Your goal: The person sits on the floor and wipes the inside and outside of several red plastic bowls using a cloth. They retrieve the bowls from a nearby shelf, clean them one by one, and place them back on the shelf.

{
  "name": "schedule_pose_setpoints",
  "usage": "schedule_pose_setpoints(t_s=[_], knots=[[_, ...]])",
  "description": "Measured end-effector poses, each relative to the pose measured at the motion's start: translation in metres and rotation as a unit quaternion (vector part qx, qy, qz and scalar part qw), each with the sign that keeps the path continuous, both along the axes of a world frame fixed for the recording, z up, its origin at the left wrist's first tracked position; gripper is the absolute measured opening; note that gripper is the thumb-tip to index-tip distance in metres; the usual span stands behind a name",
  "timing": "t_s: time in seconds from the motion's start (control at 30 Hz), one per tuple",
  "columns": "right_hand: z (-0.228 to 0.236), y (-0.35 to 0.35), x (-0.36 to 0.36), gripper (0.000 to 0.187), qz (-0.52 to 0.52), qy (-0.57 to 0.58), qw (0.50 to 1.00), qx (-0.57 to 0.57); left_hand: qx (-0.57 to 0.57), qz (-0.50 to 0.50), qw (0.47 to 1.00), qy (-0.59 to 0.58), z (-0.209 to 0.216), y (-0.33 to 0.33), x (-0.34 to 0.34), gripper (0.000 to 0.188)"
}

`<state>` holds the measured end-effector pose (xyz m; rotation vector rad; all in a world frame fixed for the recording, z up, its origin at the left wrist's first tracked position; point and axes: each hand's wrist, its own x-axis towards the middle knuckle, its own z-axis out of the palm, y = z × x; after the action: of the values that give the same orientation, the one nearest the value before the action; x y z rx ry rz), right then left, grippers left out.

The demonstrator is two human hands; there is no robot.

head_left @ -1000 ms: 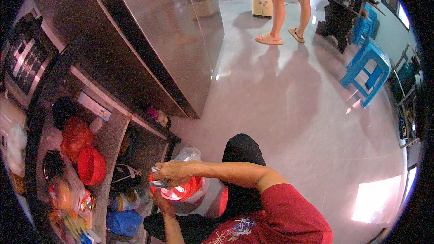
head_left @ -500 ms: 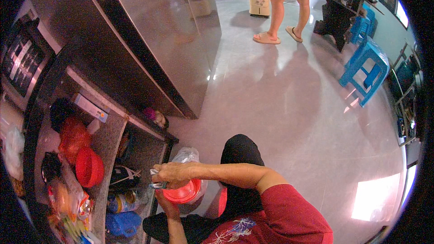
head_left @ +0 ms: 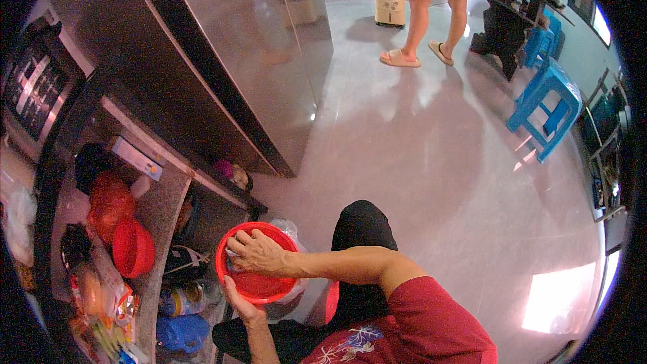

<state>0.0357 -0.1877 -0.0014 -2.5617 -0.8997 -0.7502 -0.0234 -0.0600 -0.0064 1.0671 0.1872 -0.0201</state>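
A round red plastic tub or lid [head_left: 266, 288] with a raised rim is tilted toward me; I cannot tell which of the two it is. My left hand [head_left: 244, 307] grips its near left rim, the thumb showing and most fingers hidden behind it. My right hand [head_left: 261, 254] is inside the rim, fingers bent and pressed over a crumpled bluish-white cloth [head_left: 234, 264], of which little shows. Clear plastic [head_left: 288, 229] shows behind the red piece, on its far right side.
To the left is an open cupboard holding a red bowl [head_left: 133, 248], a red bag [head_left: 111, 205], a blue item [head_left: 183, 332] and packets. A steel fridge [head_left: 256, 47] stands ahead. Farther off are a person's legs [head_left: 418, 23], an air cooler [head_left: 389, 0] and a blue stool [head_left: 549, 108].
The red piece has risen and tilted, so its round inside shows. My right hand has moved from beyond its edge to inside it with the cloth.
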Motion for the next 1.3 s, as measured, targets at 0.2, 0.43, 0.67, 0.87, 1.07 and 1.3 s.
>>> schedule_pose_setpoints(t_s=[0.2,0.43,0.67,0.87,1.07,1.3], knots=[[-0.011,0.0,-0.006,0.033,0.028,0.217,0.975,-0.036,0.082,0.038,0.996,-0.024,-0.021,0.027,0.007,0.057],[0.007,0.011,-0.012,0.029,0.258,0.311,0.914,-0.042,0.128,0.074,0.989,-0.02,-0.012,0.026,0.01,0.058],[0.0,0.023,-0.003,0.023,0.304,0.358,0.862,0.189,-0.019,0.026,0.999,0.024,-0.021,0.028,0.02,0.058],[-0.001,0.018,0.007,0.028,0.107,0.252,0.914,0.301,-0.029,-0.002,0.999,-0.016,-0.013,0.002,0.004,0.058],[0.016,0.004,0.0,0.033,-0.023,0.17,0.974,0.145,-0.023,0.006,0.999,-0.028,-0.004,0.002,0.003,0.058],[-0.012,0.021,0.004,0.035,-0.006,0.134,0.987,0.092,0.079,0.053,0.995,-0.023,-0.015,0.002,0.004,0.059]])
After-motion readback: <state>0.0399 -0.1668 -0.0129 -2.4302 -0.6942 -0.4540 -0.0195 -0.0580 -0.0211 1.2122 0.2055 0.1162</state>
